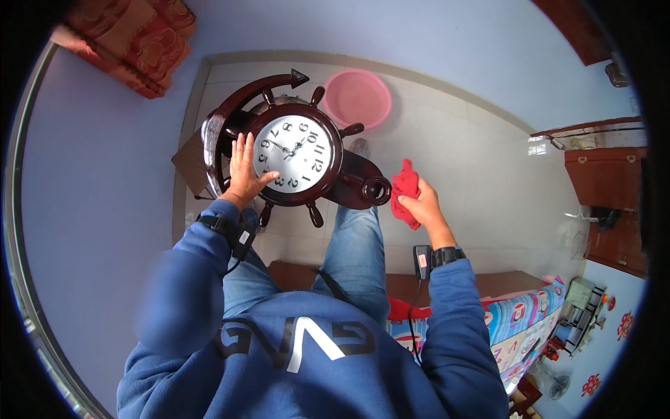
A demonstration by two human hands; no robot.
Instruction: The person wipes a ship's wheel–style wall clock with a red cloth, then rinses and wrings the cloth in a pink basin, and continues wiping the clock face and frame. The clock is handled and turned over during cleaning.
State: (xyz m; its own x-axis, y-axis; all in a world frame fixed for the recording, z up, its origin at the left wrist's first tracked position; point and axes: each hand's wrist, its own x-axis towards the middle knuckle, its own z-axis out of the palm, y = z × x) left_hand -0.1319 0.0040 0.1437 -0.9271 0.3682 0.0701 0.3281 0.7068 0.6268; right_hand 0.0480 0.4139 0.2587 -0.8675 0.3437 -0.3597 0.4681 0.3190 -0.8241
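Observing a glossy, dark reddish-brown, ship's-wheel-shaped clock (296, 157) with turned spokes, curved anchor frame and round white dial, facing upward above blue denim-clad legs (359, 241), partly hiding them. Laying the left hand (248, 173), flat and loosely spread, across the dial's left edge, obscuring numerals. Grasping a crumpled red cloth (403, 195) in the right hand (423, 204), just beside the anchor's ringed end. Noting a round pink plastic-looking basin (377, 115) beyond, on pale floor tiles (474, 160).

The floor (474, 167) is of pale glossy tiles; directly on it stands a round pink basin (382, 98) near the wall (433, 38).
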